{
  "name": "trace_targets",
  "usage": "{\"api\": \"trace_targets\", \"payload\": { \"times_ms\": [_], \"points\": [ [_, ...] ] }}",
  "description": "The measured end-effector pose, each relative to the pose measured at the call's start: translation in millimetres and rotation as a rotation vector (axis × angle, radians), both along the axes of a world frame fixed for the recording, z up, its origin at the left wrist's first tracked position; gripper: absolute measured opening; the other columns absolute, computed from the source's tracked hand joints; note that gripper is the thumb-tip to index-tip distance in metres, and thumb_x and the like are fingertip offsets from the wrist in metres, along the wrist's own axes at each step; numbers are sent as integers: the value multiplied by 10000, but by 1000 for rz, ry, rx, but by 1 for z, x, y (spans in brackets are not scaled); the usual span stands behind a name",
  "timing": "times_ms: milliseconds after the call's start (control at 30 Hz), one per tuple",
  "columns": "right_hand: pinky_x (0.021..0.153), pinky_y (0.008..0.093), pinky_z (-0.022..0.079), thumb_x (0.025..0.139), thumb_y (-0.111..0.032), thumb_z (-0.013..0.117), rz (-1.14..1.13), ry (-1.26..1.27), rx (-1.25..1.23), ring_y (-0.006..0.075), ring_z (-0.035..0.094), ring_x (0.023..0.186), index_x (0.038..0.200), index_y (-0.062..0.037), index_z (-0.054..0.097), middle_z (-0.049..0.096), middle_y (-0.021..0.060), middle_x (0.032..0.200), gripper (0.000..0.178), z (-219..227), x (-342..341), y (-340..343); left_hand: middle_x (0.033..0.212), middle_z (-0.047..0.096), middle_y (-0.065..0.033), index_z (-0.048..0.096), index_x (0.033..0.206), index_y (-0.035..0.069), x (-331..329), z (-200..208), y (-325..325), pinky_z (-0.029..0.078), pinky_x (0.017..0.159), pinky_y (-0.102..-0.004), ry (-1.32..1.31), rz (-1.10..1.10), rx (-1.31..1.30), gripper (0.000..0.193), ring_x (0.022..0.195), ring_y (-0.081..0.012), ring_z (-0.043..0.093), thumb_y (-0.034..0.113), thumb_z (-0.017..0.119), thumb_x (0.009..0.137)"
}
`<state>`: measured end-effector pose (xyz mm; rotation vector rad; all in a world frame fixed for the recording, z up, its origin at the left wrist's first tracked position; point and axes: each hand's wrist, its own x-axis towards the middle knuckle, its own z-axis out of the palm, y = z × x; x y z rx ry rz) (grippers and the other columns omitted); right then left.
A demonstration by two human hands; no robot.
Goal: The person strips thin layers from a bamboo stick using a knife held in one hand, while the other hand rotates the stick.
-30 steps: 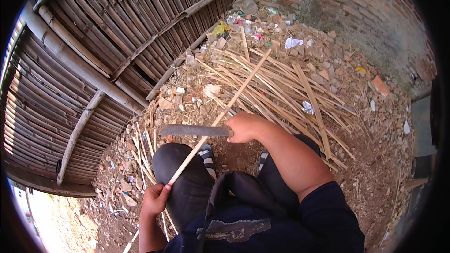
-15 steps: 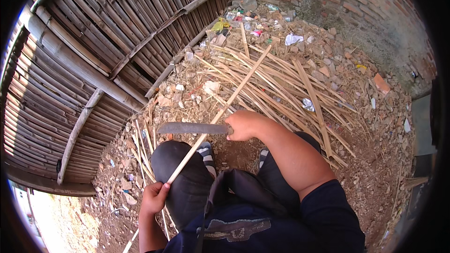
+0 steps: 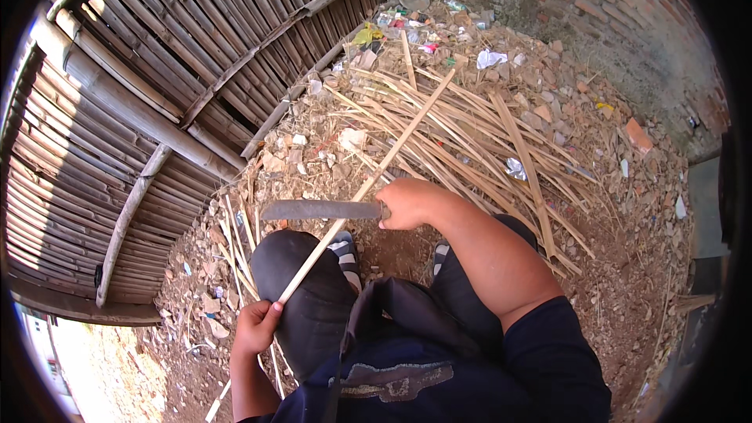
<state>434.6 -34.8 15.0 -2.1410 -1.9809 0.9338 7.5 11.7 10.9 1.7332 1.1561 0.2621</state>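
My right hand [image 3: 406, 204] is closed around the handle of a machete [image 3: 319, 210], whose broad dark blade points left. The blade lies across a long pale bamboo strip [image 3: 407, 135]. Beside my left knee, my left hand [image 3: 258, 327] grips the lower part of this strip, thumb on top. From there the strip slants up and to the right, over my thigh and under the blade, its far end above a pile of split bamboo strips [image 3: 462, 141].
More thin strips [image 3: 238, 247] lie left of my knee. Rubble and litter cover the ground around a crumpled white wrapper [image 3: 491, 59] and a foil piece [image 3: 515, 169]. A bamboo wall [image 3: 211, 39] stands left, a brick wall [image 3: 603, 12] at the far right.
The machete and my right hand have shifted slightly up in the picture. Both hands keep their hold, and the strip stays nearly in place.
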Motion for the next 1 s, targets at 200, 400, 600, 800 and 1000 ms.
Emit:
{"api": "trace_targets", "payload": {
  "times_ms": [200,400,600,800,1000],
  "points": [
    [839,490,561,831,-357,795,7,37,95,384,716,952,1073,-92,745,740,198,942,362,-4,1,-4,594,510,58,554,672,57,-1,-2,1,314,492,-268,-16,-5,-12,459,558,-38,404,294,644,1055],
    [830,491,558,829,-355,799,20,35,97,383,718,933,1078,-89,746,737,198,917,368,-5,3,-3,600,534,47,582,682,40,-3,-2,3,342,508,-273,-17,-1,-49,460,576,-45,431,306,653,1050],
    [837,488,559,833,-362,796,33,25,103,383,717,936,1092,-81,742,737,197,910,387,-7,3,-3,591,537,41,600,688,36,-7,-6,6,345,506,-270,-31,11,-106,460,562,-46,435,318,654,1048],
    [857,487,557,839,-364,790,33,31,93,386,715,960,1121,-84,740,739,200,939,401,-8,4,-3,584,553,27,607,687,36,-9,-6,8,355,501,-266,-30,5,-126,477,540,-53,454,346,651,1047],
    [867,486,556,844,-367,785,29,38,67,390,712,979,1119,-79,738,739,208,968,400,-5,4,-3,581,554,22,611,693,33,-9,-5,9,357,498,-265,-23,1,-137,481,532,-57,460,358,650,1045]
  ]
}}
